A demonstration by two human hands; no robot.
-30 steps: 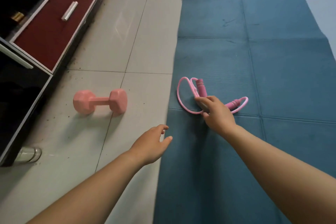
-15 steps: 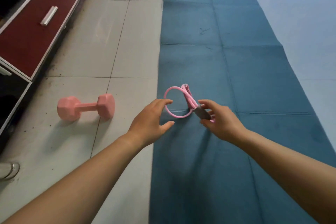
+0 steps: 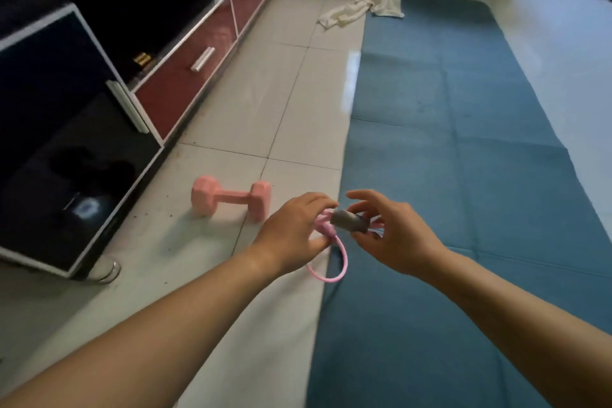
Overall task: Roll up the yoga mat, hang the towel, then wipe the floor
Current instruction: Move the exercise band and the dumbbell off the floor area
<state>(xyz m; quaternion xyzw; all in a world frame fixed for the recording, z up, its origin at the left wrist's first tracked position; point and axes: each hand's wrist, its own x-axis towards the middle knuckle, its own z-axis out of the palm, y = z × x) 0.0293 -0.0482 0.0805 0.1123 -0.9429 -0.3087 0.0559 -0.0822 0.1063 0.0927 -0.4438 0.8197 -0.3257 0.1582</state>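
Blue foam yoga mat | unrolled, lengthwise ahead | nearest right hand | gripping pink plastic skipping rope alongside left hand

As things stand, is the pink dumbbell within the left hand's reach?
Probably yes: the dumbbell lies close beside the left hand with nothing between, but that hand grips the pink rope.
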